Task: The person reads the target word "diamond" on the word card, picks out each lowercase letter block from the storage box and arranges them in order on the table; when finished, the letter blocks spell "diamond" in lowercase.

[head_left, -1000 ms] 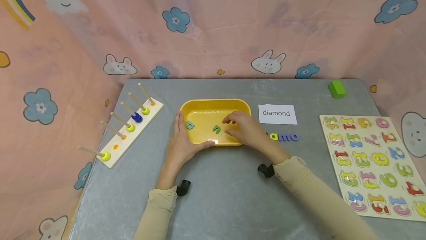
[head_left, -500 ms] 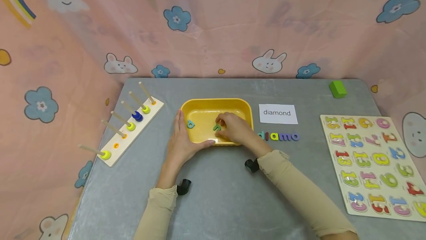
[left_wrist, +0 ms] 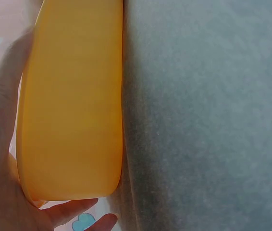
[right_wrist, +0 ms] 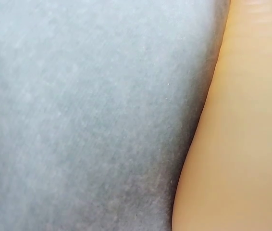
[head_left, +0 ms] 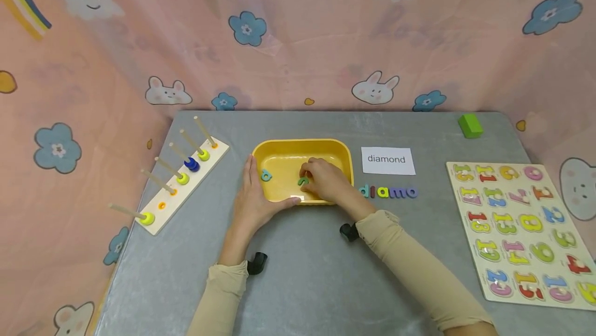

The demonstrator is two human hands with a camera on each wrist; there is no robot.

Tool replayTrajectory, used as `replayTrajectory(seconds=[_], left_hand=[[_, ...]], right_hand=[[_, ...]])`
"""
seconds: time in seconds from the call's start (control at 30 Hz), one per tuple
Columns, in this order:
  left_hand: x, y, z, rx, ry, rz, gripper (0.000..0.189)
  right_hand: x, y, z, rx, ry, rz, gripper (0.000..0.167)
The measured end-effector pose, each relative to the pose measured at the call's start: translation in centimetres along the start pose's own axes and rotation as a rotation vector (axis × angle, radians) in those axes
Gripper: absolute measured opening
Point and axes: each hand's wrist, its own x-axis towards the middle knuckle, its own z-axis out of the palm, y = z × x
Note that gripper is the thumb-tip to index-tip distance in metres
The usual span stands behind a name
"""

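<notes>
A yellow tray [head_left: 279, 157] lies on the grey table, with a teal letter [head_left: 266, 175] near its left end. My left hand [head_left: 251, 201] holds the tray's front left corner, fingers along the left side and thumb on the front rim. The left wrist view shows those fingers reaching round the end of the tray wall [left_wrist: 73, 106]. Inside the tray, my right hand [head_left: 326, 179] pinches a green letter n [head_left: 302, 181], its fingers covering part of it. Right of the tray, coloured letters [head_left: 388, 192] form a row reading "diamo". The right wrist view shows only skin and table.
Behind the letter row lies a white card [head_left: 388, 161] printed "diamond". A wooden peg board [head_left: 179, 186] with yellow and blue rings stands on the left. On the right lies a number puzzle board [head_left: 521, 232], and a green block [head_left: 471, 126] sits at the back right.
My right hand has moved left and down onto the green letter n, and its fingers have closed on it. The start of the letter row has come into sight. The left hand stays put.
</notes>
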Motion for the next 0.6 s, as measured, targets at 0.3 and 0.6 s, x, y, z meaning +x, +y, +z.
replayTrajectory(seconds=[0.3,0.6], left_hand=[[-0.1,0.1,0.0,-0.007,0.002,-0.009,0.155],[-0.1,0.0,0.0,-0.016,0.004,0.002,0.154]], right_hand=[[-0.7,0.0,-0.3,0.117,0.054,-0.012,0.020],[-2.5,0.1,-1.0,0.268,0.154,-0.128,0.023]])
